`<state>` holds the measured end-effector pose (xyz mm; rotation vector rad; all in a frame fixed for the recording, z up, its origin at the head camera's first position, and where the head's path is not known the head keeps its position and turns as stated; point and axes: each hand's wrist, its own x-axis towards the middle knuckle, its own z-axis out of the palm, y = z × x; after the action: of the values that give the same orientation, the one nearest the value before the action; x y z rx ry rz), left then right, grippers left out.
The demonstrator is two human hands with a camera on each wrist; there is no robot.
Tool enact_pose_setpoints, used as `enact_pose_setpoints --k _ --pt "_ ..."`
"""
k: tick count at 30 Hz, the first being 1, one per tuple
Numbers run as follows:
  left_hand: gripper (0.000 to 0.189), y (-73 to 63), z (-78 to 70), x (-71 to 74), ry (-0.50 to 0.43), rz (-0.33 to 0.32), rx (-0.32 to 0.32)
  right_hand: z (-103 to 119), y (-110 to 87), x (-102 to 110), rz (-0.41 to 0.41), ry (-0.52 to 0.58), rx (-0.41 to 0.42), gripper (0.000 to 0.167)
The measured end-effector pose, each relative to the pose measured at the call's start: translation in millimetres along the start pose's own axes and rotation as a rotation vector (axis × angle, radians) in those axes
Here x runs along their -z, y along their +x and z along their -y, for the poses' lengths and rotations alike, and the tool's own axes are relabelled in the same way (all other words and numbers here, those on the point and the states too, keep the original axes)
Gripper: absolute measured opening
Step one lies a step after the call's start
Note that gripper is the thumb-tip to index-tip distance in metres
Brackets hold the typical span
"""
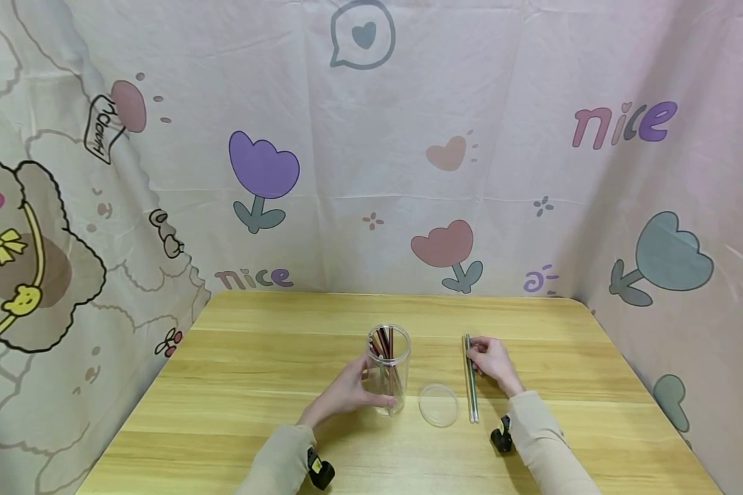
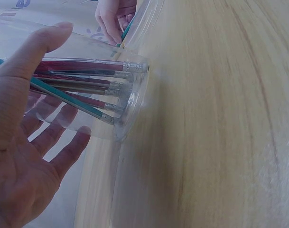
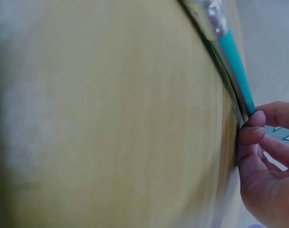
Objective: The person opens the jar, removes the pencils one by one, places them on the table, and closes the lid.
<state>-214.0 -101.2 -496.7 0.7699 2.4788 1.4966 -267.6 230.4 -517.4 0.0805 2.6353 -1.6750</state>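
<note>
A clear plastic jar [image 1: 402, 378] stands upright on the table with several pencils [image 1: 382, 342] in it, mostly dark red and one teal. Their ferrule ends rest at the jar's bottom in the left wrist view. My left hand [image 1: 351, 390] grips the jar from the left side, thumb across its near face. To the right, two pencils [image 1: 472, 392] lie side by side on the table. My right hand [image 1: 492, 359] pinches at their far part; in the right wrist view a teal pencil [image 3: 237, 66] meets the fingertips. Whether both are pinched, I cannot tell.
A round clear lid [image 1: 438, 405] lies flat between the jar and the loose pencils. The wooden table [image 1: 254, 371] reaches back to a printed cloth [image 1: 359, 234]. Each wrist wears a small black camera [image 1: 319, 470].
</note>
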Motion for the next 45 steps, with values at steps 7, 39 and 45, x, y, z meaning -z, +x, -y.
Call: enact_pose_setpoints --k 7,39,45 --pt "0.085 0.0 -0.6 0.4 0.007 -0.005 -0.004 0.7 0.9 -0.2 -0.006 -0.048 0.007 0.04" --pt "0.094 0.3 1.3 -0.3 0.01 0.006 -0.012 4.2 -0.4 0.7 0.051 -0.084 -0.012 0.04" --pt "0.092 -0.5 1.1 0.2 0.004 0.007 -0.01 4.0 -0.7 0.7 0.053 -0.079 -0.008 0.04"
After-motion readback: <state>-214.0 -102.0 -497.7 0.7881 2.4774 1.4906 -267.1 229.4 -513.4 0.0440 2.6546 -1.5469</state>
